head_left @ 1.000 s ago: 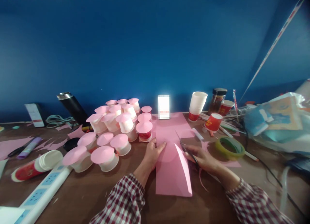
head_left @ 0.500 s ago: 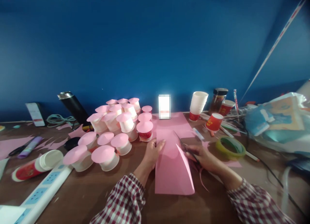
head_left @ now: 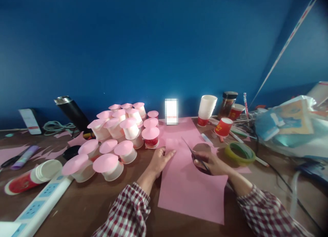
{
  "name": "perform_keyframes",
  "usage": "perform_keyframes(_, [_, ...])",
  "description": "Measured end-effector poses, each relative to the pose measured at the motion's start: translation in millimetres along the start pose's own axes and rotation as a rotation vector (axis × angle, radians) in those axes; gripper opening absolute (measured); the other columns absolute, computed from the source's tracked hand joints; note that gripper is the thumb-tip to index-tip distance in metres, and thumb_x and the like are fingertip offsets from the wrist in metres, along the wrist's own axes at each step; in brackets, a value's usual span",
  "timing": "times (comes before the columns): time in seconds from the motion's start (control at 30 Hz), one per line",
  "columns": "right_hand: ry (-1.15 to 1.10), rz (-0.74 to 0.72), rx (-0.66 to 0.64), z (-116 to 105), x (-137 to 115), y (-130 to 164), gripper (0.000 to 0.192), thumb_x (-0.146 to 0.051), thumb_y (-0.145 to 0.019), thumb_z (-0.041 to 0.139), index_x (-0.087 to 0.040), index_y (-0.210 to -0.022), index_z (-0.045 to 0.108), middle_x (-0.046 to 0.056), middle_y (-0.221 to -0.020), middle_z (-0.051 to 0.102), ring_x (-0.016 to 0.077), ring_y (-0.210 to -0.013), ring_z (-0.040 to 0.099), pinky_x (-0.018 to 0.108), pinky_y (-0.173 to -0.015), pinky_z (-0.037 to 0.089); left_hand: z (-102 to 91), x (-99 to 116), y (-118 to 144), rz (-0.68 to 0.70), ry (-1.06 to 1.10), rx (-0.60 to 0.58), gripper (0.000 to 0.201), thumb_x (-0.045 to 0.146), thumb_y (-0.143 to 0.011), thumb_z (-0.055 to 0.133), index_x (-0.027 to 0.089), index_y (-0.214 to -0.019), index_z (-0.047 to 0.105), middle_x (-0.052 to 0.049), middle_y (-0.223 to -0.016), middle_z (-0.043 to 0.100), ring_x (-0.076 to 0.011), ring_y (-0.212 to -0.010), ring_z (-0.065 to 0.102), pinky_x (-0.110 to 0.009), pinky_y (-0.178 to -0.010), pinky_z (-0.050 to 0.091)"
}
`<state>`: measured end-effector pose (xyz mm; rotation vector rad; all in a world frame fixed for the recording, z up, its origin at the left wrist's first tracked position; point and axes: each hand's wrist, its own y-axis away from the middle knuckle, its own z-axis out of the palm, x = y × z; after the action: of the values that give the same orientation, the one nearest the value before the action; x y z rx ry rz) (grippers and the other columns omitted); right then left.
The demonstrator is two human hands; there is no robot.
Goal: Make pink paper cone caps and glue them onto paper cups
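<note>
A sheet of pink paper lies on the brown table in front of me, its right edge cut in a curve. My left hand is closed on the sheet's upper left edge, thumb on top and fingers partly hidden. In my right hand are dark scissors, their slim blades pointing up and left above the sheet. Whether the blades touch the paper I cannot tell. Behind it lies another piece of pink paper. Left of my left hand stand several cups with pink cone-shaped paper tops.
A yellow-green tape roll, a red paper cup and stacked white cups are on the right. A power strip, a tipped cup stack and a black flask are on the left. A blue wall rises behind.
The sheet's raised right part has swung outward and now lies wider and flatter. My right hand and the scissors have shifted slightly over it. My left hand stays at its edge.
</note>
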<state>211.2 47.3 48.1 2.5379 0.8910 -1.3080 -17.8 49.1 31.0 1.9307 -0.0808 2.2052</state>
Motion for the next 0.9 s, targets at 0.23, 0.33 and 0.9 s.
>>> perform_keyframes(0.23, [-0.089, 0.081, 0.041, 3.1, -2.4, 4.7, 0.033, -0.047, -0.083, 0.054, -0.019, -0.094, 0.067, 0.006, -0.082, 0.064, 0.0211, -0.077, 0.060, 0.034, -0.073, 0.048, -8.1, 2.4, -1.9, -0.046, 0.054, -0.032, 0.032, 0.041, -0.063, 0.073, 0.012, -0.075, 0.067, -0.008, -0.068, 0.068, -0.0201, -0.059, 0.062, -0.028, -0.054, 0.045])
perform_keyframes(0.33, [-0.105, 0.084, 0.022, 2.5, -5.8, 4.8, 0.033, -0.046, -0.083, 0.055, -0.019, -0.096, 0.068, 0.007, -0.089, 0.065, 0.0220, -0.083, 0.061, 0.034, -0.077, 0.048, -14.3, 1.0, -3.8, -0.059, 0.042, -0.057, 0.033, 0.042, -0.064, 0.072, 0.012, -0.077, 0.067, -0.009, -0.071, 0.069, -0.0193, -0.058, 0.062, -0.027, -0.052, 0.045])
perform_keyframes(0.9, [-0.058, 0.123, -0.090, -2.8, -8.5, 7.4, 0.033, -0.047, -0.082, 0.056, -0.017, -0.091, 0.066, 0.005, -0.083, 0.066, 0.0184, -0.071, 0.059, 0.027, -0.064, 0.046, -18.7, 4.0, -0.2, -0.058, -0.038, -0.221, 0.031, 0.038, -0.067, 0.071, 0.013, -0.086, 0.069, -0.010, -0.084, 0.070, -0.0197, -0.068, 0.064, -0.028, -0.062, 0.049])
